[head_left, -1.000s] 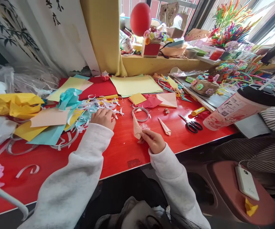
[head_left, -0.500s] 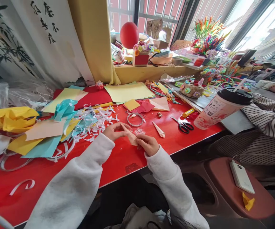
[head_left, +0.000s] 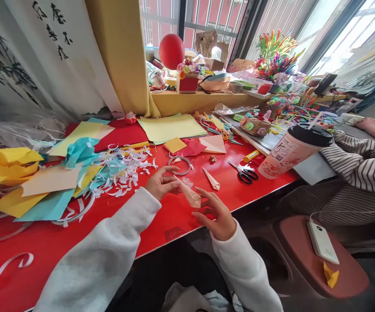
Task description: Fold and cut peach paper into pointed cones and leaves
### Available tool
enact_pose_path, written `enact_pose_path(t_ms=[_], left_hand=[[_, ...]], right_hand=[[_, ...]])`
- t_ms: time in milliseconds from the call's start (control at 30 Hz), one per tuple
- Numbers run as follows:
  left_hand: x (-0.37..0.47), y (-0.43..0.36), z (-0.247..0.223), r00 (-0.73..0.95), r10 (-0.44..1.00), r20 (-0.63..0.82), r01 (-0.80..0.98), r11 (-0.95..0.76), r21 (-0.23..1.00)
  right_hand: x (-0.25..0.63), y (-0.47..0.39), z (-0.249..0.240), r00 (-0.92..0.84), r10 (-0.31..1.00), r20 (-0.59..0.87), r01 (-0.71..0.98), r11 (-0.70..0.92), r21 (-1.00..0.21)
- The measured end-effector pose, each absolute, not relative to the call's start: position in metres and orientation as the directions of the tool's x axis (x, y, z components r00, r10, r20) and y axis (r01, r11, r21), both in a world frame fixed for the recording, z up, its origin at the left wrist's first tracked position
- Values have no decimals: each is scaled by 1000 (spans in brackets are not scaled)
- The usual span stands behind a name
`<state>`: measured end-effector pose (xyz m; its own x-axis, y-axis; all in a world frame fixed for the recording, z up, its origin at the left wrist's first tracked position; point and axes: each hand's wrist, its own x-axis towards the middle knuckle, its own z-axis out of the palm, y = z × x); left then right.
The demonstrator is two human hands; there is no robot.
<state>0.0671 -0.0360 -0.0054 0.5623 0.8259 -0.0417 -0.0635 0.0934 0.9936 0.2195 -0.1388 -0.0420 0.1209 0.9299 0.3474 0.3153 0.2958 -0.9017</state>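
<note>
A slim folded piece of pale peach paper is pinched at its narrow upper end by my left hand. Beside the wider end of that paper is my right hand, its thumb and fingers spread apart; a fingertip lies close to the paper's edge. Just beyond, a second folded peach paper cone lies on the red table. A silver wire ring and small gold bells sit behind my hands. Black-handled scissors rest to the right of the cone.
Shredded white paper strips and coloured sheets cover the left side. A lidded drink cup stands at the right, near a yellow glue stick. A person in a striped sleeve sits there. A power bank lies on a stool.
My right hand has let go of the folded paper's wide end and opened, moving slightly right and toward me. My left hand still pinches the paper. The view has shifted a little.
</note>
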Motion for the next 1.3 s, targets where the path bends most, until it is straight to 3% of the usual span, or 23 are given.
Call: enact_pose_path(t_ms=[67, 133, 233, 333, 467, 567, 667, 833, 1033, 1133, 1233, 1300], left_hand=[[85, -37, -10, 591, 807, 7, -66, 40, 997], [102, -36, -13, 628, 771, 105, 56, -180, 982], [121, -27, -17, 692, 655, 304, 214, -589, 779], [128, -10, -19, 742, 579, 337, 330, -753, 569], [124, 20, -9, 727, 599, 336, 332, -735, 592], [126, 30, 3, 655, 706, 270, 240, -533, 812], [138, 25, 9, 717, 683, 140, 64, -264, 962], [154, 11, 4, 790, 607, 88, 9, -156, 988], [141, 30, -5, 818, 575, 30, -79, 61, 995], [135, 35, -8, 663, 742, 98, -65, -74, 995], [138, 26, -13, 570, 811, 129, 175, -274, 946], [144, 16, -17, 599, 786, 152, 361, -435, 825]], right_hand=[[233, -147, -45, 188, 880, 436, 478, 306, -824], [249, -151, -49, 258, 830, 495, 561, 289, -776], [276, -150, -54, 360, 794, 490, 577, 224, -786], [302, -142, -58, 456, 766, 452, 583, 126, -802], [322, -126, -60, 616, 638, 462, 620, -31, -784], [319, -116, -57, 567, 670, 479, 577, 91, -811], [305, -112, -49, 399, 730, 555, 604, 246, -758], [284, -108, -35, 312, 670, 673, 771, 236, -592], [296, -105, -43, 410, 613, 676, 806, 103, -583], [314, -99, -54, 461, 624, 631, 823, -35, -567], [325, -92, -63, 419, 711, 565, 863, -118, -491], [326, -89, -64, 397, 737, 547, 879, -132, -459]])
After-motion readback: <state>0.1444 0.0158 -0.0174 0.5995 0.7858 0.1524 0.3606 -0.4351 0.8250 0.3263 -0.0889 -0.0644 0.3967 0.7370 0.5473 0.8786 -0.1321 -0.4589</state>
